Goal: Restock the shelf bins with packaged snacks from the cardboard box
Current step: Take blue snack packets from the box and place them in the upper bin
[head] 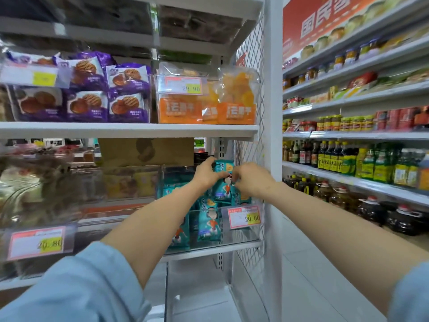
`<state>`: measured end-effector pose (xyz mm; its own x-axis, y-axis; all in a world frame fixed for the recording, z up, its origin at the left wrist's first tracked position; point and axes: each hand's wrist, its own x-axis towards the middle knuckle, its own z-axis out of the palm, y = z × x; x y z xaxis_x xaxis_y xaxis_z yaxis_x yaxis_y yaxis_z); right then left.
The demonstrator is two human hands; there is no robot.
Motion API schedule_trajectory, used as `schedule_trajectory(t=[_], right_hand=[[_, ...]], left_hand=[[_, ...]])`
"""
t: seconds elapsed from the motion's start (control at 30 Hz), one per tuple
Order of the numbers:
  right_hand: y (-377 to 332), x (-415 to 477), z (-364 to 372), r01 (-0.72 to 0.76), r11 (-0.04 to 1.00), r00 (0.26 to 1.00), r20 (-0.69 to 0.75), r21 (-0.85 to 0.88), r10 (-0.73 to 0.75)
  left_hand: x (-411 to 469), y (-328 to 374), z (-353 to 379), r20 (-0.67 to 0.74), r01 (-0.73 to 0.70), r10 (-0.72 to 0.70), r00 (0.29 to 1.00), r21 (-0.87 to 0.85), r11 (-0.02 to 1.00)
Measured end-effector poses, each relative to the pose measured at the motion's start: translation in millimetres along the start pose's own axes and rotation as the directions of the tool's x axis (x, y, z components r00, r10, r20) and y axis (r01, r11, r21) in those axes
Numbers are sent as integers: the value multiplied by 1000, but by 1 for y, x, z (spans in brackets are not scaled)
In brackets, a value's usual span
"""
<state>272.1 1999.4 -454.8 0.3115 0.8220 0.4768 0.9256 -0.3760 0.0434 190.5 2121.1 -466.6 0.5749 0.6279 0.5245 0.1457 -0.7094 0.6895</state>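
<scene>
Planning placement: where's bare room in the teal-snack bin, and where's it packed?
Bare floor at front right of the clear bin, between the teal packets and the mesh side panel, under the price tag. Left and middle crowded; left hand and right hand grip a packet above.

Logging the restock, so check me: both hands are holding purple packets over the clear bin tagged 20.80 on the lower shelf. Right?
Not purple. In the head view the left hand and right hand hold teal packets over the clear bin tagged 20.80 on the lower shelf; the purple packs sit on the shelf above.
</scene>
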Motion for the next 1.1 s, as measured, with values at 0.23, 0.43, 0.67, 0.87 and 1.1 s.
schedule_trajectory(t=[0.23, 0.43, 0.67, 0.87, 1.1], right_hand=[[11, -16, -4, 90, 984, 996, -30, 153, -86], [12, -34, -5, 117, 980, 992, 38, 158, -124], [13, -35, -3, 120, 980, 990, 57, 158, -130], [6, -6, 6, 105, 978, 980, 146, 183, -132], [-1, 31, 25, 88, 981, 974, 193, 171, -121]], left_hand=[[4, -18, 1, 169, 101, -134, 976, 193, 976], [1, -13, -5, 218, -102, -90, 972, 731, 675], [-25, -8, -10, 420, -209, -235, 877, 772, 600], [-24, -4, -34, 505, -221, -290, 813, 728, 649], [-22, -10, -59, 561, -196, -289, 776, 649, 735]])
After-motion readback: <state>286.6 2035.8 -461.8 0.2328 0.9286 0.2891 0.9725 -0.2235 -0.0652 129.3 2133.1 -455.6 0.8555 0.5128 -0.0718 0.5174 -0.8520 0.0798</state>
